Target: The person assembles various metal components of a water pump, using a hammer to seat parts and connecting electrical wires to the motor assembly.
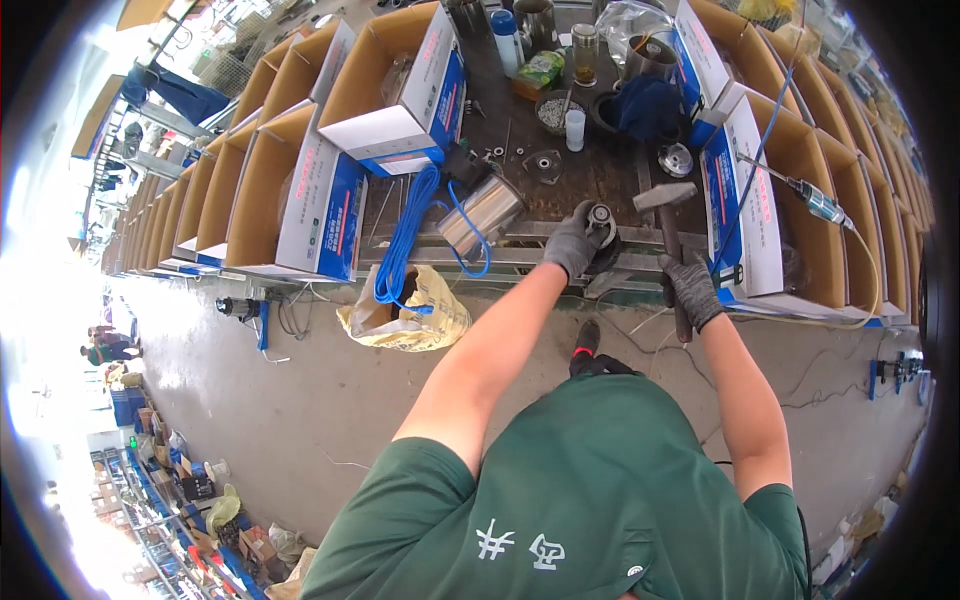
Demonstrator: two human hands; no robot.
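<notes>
My right hand (692,288), in a grey glove, is closed around the handle of a hammer (664,197), its metal head raised near the front edge of the bench. My left hand (571,243), gloved too, grips a round part (601,214) with a metal centre and a dark body at that edge; its exact kind is unclear. Left of it a shiny steel cylinder (482,216), which looks like a pump body, lies tilted on the bench (500,120). A coiled blue cable (405,235) hangs from it over a yellowish sack (432,325).
White-and-blue open cartons (320,210) line the left, and more cartons (755,220) the right. A power screwdriver (822,203) hangs beside the right cartons. At the back stand a bowl of small parts (553,112), a blue bottle (506,42) and a glass jar (585,55). Cables cross the floor (300,380).
</notes>
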